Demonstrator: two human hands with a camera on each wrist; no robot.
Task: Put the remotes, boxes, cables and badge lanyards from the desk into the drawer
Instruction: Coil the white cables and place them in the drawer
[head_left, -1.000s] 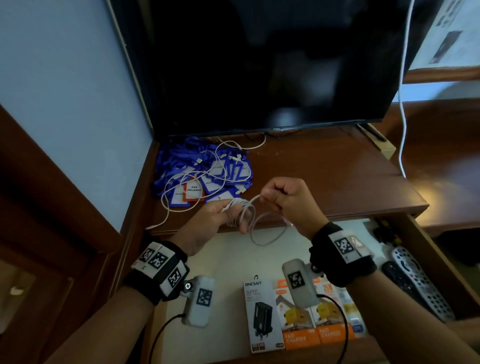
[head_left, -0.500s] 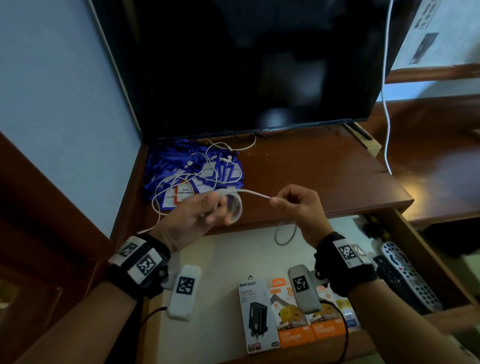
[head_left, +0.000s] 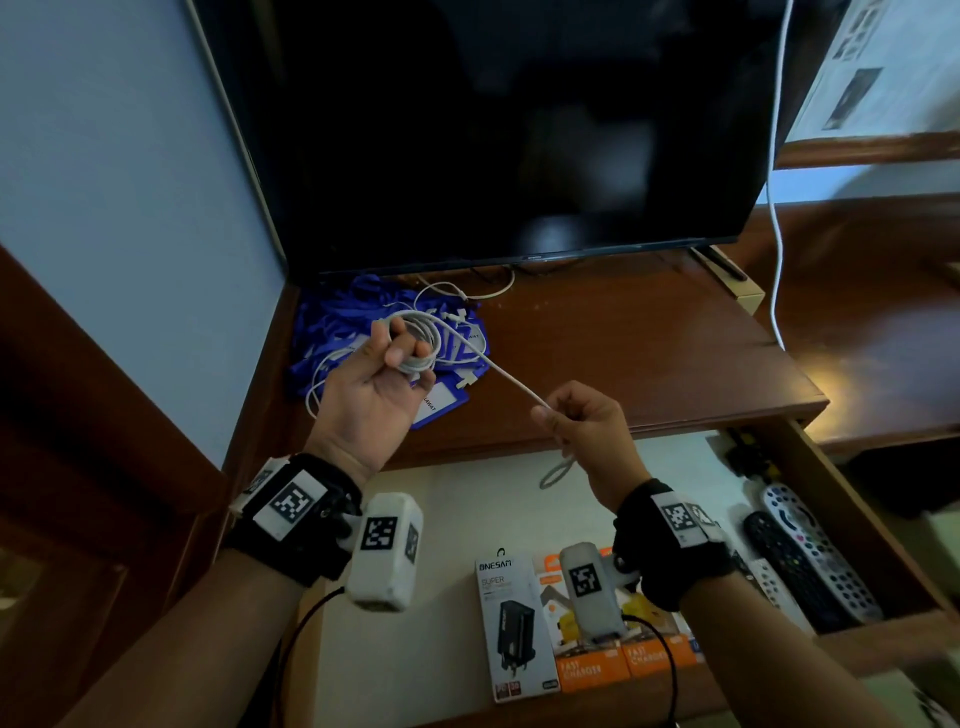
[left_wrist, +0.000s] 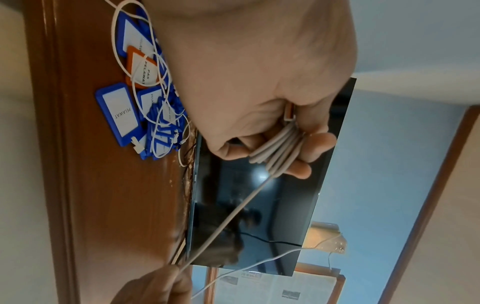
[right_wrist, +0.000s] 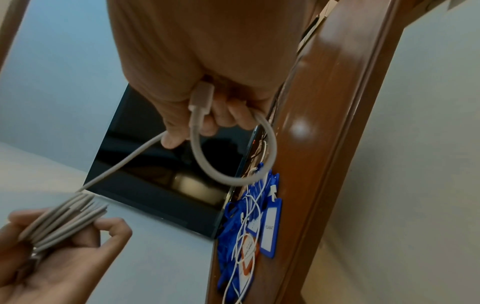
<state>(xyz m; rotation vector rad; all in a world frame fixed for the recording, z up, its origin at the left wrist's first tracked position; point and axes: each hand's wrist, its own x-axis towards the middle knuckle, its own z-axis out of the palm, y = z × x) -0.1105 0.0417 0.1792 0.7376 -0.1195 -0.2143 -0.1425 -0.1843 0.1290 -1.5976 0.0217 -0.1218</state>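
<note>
Dim, soft, wide-angle edge distortion

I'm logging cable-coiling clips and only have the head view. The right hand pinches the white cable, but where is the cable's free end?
Observer: In the right wrist view, the plug is tucked against the curled fingers of the right hand. The cable loops below it and back into the fist.
Operator: And the other end, in the coil?
Observer: In the left wrist view, a connector sits beside the coil, held in the grip of the left hand.
Operator: Does that hand hide anything on the desk?
Observer: Yes, an orange badge lies among the blue badges, with a thin white cable lying over it.
</note>
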